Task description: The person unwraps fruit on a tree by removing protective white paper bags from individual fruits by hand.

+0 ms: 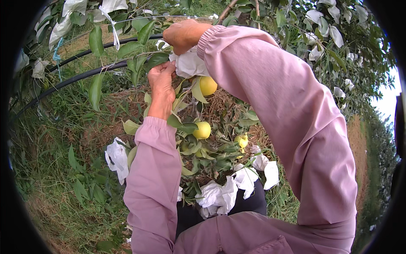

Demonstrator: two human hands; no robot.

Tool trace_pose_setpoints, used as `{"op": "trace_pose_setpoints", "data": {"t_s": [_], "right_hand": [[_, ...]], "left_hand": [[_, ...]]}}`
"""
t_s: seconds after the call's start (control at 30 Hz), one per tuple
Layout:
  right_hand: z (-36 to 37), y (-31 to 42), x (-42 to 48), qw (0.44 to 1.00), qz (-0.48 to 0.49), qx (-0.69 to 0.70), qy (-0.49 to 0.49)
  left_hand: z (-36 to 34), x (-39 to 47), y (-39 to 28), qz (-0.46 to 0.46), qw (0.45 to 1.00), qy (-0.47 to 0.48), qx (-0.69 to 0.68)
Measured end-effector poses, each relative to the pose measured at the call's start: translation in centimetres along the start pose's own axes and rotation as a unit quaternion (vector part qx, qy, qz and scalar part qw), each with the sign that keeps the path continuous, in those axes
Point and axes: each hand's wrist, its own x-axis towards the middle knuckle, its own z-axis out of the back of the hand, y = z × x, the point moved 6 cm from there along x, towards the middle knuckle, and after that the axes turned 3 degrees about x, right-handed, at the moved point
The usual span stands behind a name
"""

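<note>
A white paper fruit bag [190, 63] hangs between my hands among the leaves. My left hand [161, 81] has its thumb and fingers pinched on the bag's left edge, beside a green leaf. Over the bag's top bends my right hand [184, 35], its fingertips turned away, so its grip is hidden. Just below the bag a yellow apple [208, 85] is partly covered by leaves. Lower down on the branches are another yellow apple [201, 130] and a smaller yellow fruit [241, 140].
Black hoses [79, 76] and a thin wire [158, 16] cross the upper left. White bags [219, 195] hang low before my legs, with another [117, 158] at left. More bagged branches [317, 35] stand at upper right. Grass covers the ground.
</note>
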Motion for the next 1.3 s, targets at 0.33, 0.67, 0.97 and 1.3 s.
{"op": "trace_pose_setpoints", "data": {"t_s": [0.33,0.67,0.97,1.3], "right_hand": [[-1.3,-4.9,-3.6,0.952,-0.049,0.268,-0.137],[-3.0,-1.9,-9.0,0.945,-0.002,0.231,-0.231],[-1.8,2.6,-14.0,0.942,-0.045,0.115,-0.311],[-8.0,3.6,-17.8,0.778,-0.028,0.494,-0.388]], "left_hand": [[-1.8,-3.8,0.9,0.113,0.970,0.046,-0.208],[-4.5,-3.8,-0.1,0.053,0.968,0.217,-0.114],[-1.9,-4.1,-1.7,0.132,0.970,0.193,-0.058],[-3.6,-6.6,-2.5,0.116,0.950,0.223,-0.186]]}}
